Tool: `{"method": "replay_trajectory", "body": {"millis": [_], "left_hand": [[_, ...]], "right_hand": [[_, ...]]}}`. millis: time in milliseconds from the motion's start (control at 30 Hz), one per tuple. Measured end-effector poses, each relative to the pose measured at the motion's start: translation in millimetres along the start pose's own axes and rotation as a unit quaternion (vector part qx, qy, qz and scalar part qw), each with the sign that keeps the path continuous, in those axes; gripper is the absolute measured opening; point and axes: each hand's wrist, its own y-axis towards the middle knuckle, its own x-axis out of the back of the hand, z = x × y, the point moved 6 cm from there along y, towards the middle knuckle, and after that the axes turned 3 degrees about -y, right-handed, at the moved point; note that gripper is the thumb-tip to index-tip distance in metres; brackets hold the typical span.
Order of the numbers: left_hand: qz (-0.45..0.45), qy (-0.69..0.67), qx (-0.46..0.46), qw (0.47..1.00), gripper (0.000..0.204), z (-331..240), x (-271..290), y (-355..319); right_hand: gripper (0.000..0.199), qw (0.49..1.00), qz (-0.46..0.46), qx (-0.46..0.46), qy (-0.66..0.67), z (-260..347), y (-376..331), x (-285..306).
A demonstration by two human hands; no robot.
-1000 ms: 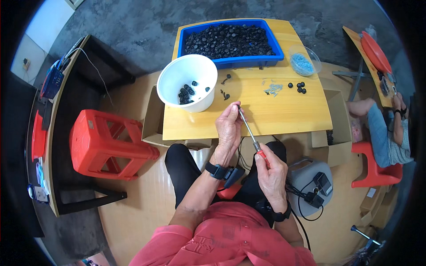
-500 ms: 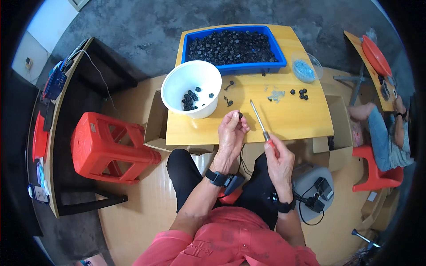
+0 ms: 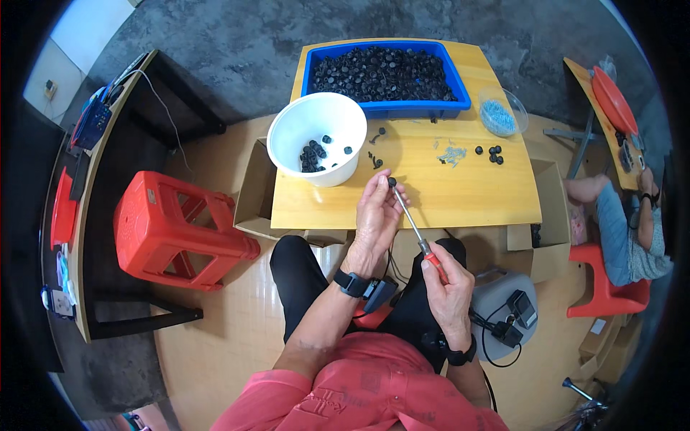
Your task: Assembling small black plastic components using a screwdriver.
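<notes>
Pinching a small black cap (image 3: 392, 182) at its fingertips, the left hand (image 3: 376, 215) is held up just over the near edge of the yellow table (image 3: 460, 194). A red-handled screwdriver (image 3: 419, 233) is gripped by the right hand (image 3: 447, 284), fist closed round the handle. The shaft's long axis runs from lower right to upper left, and its tip is seen touching the cap, so the cap lies up and to the left of the right hand and is held by the left alone.

Counts: one screwdriver; one cap in hand; one white bowl (image 3: 316, 122) holding roughly a dozen black caps; one blue tray (image 3: 388, 108) filled beyond counting; about five loose caps (image 3: 491, 153) lying at the table's right; one clear dish of blue bits (image 3: 499, 115).
</notes>
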Motion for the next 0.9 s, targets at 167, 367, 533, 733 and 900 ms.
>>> {"method": "replay_trajectory", "body": {"millis": [167,367,533,733,900], "left_hand": [[0.021,-0.022,0.023,0.999,0.031,0,-1,-1],[0.043,-0.003,0.037,0.998,0.035,1,-5,-3],[0.028,0.009,0.005,1.0,0.033,1,-5,-3],[0.019,0.035,-0.047,0.998,0.029,3,-4,-5],[0.007,0.041,-0.067,0.997,0.028,5,-2,-3]], "right_hand": [[0.025,1.0,0.004,-0.001,0.002,-2,2,-1],[0.025,1.0,0.014,-0.011,0.007,0,2,1],[0.025,0.999,0.031,-0.036,0.0,-1,1,-2],[0.025,0.997,0.042,-0.062,0.006,0,-2,-2],[0.025,0.997,0.033,-0.066,-0.006,-5,-5,-12]]}}
